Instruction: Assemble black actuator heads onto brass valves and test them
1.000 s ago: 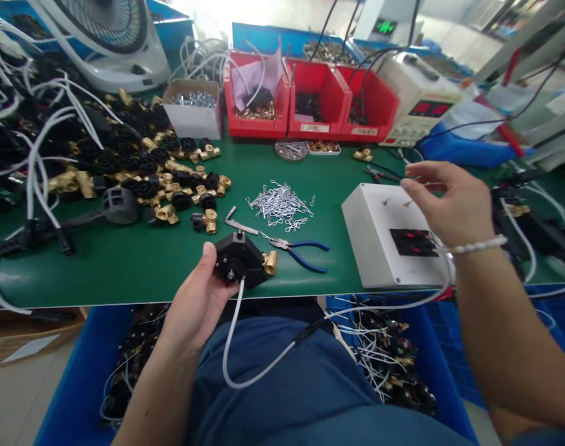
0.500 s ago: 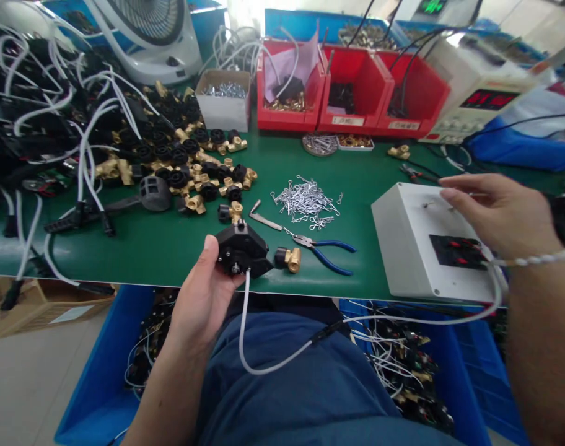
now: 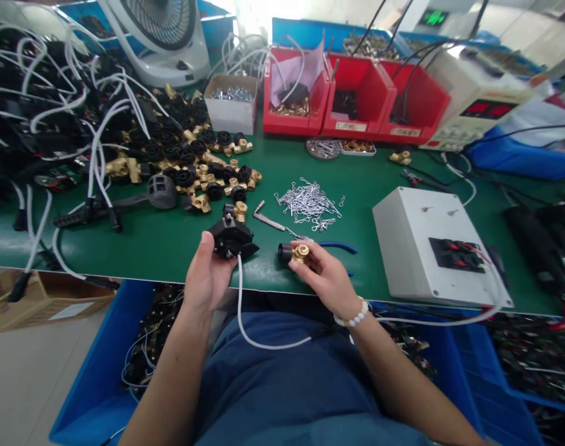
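Observation:
My left hand (image 3: 207, 272) is closed around a black plastic housing (image 3: 231, 237), from which a white cable (image 3: 240, 310) loops down across my lap and off to the right. Between the thumb and fingers of my right hand (image 3: 324, 272) is a brass valve fitting (image 3: 300, 253) with a black cap pointing left. Behind that hand lie blue-handled pliers (image 3: 338, 246), partly covered by it. Beyond both hands spreads a pile of silver clips (image 3: 308, 201), and a thin tool with a wrapped handle (image 3: 269, 221) lies beside it.
On the right stands a grey switch box (image 3: 415, 248) wired to the cable. Brass fittings (image 3: 203, 179) and white-cabled black parts (image 3: 36, 111) crowd the left. Red bins (image 3: 292, 121), a white carton (image 3: 231, 111), a fan (image 3: 171, 68) and a power supply (image 3: 477, 111) line the back.
My right hand has left the switch box, moved left and taken hold of the brass fitting near the pliers. My left hand still holds the black housing, a little higher and further left.

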Available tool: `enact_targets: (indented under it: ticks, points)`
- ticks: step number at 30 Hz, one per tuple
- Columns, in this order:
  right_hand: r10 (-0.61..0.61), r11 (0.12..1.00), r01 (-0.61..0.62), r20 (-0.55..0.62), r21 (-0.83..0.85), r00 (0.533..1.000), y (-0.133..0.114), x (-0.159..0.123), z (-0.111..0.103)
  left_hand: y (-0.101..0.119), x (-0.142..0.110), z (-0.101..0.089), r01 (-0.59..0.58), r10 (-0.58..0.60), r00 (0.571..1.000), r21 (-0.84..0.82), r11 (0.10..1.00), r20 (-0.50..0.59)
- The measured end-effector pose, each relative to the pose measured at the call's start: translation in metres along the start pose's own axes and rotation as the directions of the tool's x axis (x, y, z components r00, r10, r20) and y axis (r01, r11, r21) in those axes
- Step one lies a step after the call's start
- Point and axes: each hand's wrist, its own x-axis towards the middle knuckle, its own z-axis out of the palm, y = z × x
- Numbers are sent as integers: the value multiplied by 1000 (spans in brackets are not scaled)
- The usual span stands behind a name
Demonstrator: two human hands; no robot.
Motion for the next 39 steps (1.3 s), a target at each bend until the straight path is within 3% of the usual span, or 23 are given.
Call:
enact_targets:
  ticks: [1, 3, 5, 8, 14, 18, 26, 30, 39]
  points:
    - [66, 979, -72, 39, 188, 997, -4, -4, -2, 1, 0, 0, 0, 0, 1000, -3, 1000, -7]
    - [120, 852, -177, 146, 493, 982, -15, -13, -5, 2, 1, 0, 5, -5, 1000, -2, 1000, -11]
    - [106, 731, -218, 208, 647, 972, -26, -23, -7, 3, 1, 1, 12, -12, 1000, 4, 1000, -6]
    - [44, 639, -203, 228, 742, 973, -37, -32, -8, 4, 0, 2, 21, -21, 1000, 7, 1000, 8]
    - [-33, 644, -131, 198, 754, 980, -44, -34, -6, 5, 1, 2, 30, -31, 999, 19, 999, 32]
    - [-136, 578, -111, 229, 808, 964, -46, -35, -6, 4, 3, 1, 29, -29, 999, 18, 999, 30]
    - [-25, 491, -211, 256, 845, 966, -61, -38, -8, 4, 5, 0, 28, -28, 999, 15, 999, 41]
    - [-41, 434, -230, 275, 871, 961, -66, -39, -8, 4, 4, 0, 31, -32, 999, 27, 999, 33]
    - [-62, 506, -193, 258, 841, 964, -65, -42, -9, 5, 4, 1, 52, -52, 998, 13, 999, 42]
